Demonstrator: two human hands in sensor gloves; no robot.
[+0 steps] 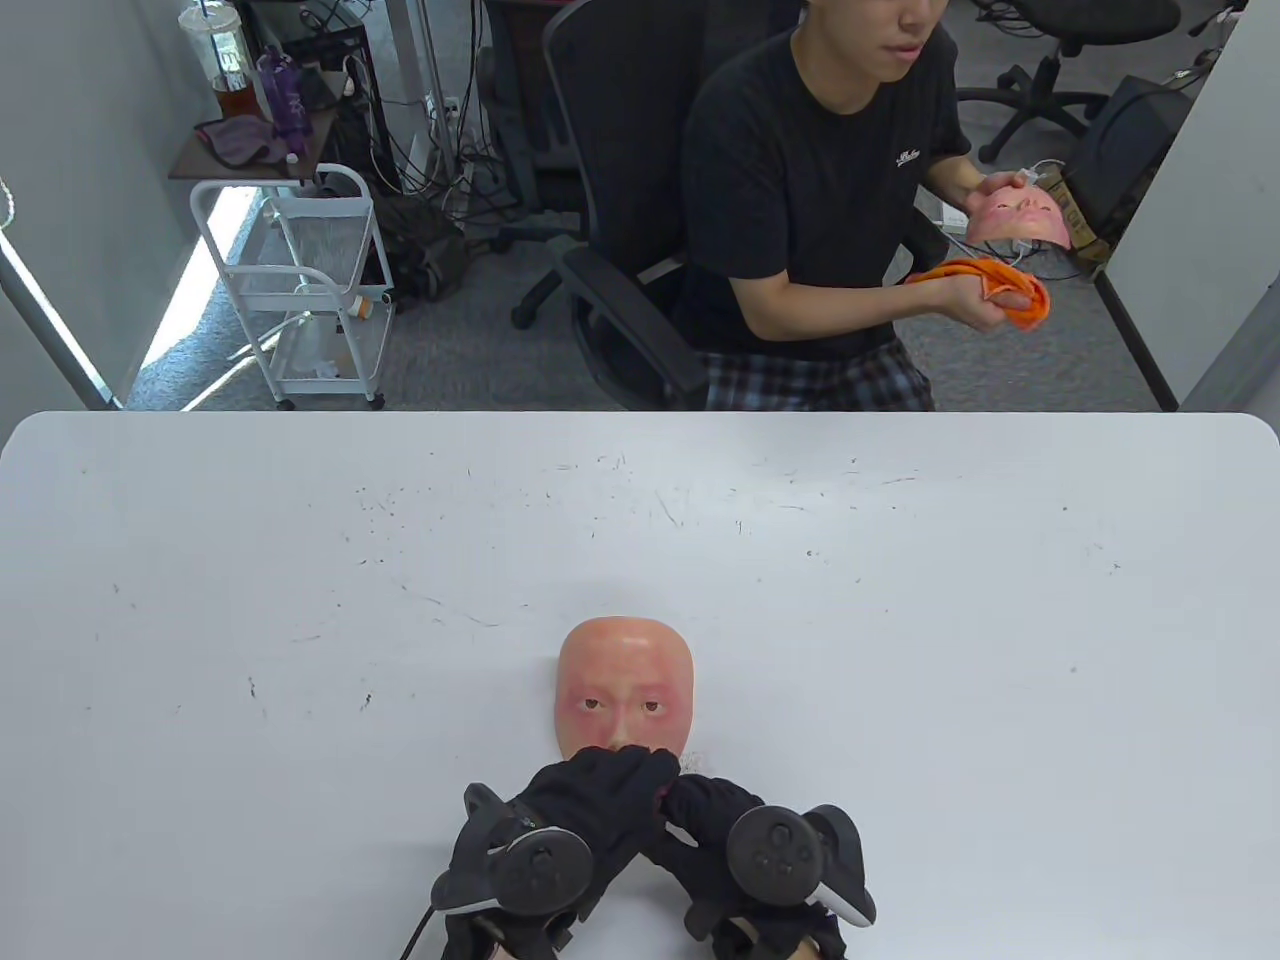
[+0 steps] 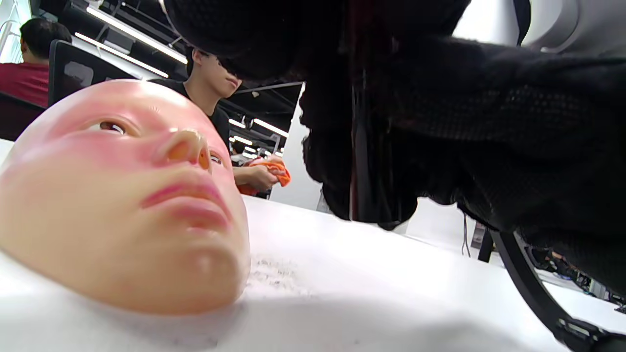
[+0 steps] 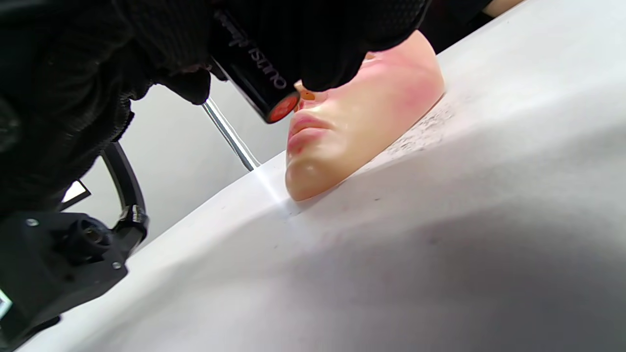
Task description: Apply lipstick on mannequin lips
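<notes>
A pink mannequin face (image 1: pixel 625 680) lies face up on the white table (image 1: pixel 900 600), near the front edge. Its lips (image 2: pixel 190 200) are pale pink; they also show in the right wrist view (image 3: pixel 305 129). My left hand (image 1: pixel 600 790) and right hand (image 1: pixel 710 805) meet over the mouth and chin and hide them in the table view. Between them they hold a black lipstick tube (image 3: pixel 259 73), whose round red end hangs just above the lips. The tube also shows as a dark upright bar in the left wrist view (image 2: pixel 371 146).
Across the table a person in a black shirt (image 1: pixel 820 180) sits on an office chair, holding an orange cloth (image 1: pixel 1000 290) and a second mask (image 1: pixel 1020 215). A white cart (image 1: pixel 320 290) stands at the back left. The table shows scuff marks.
</notes>
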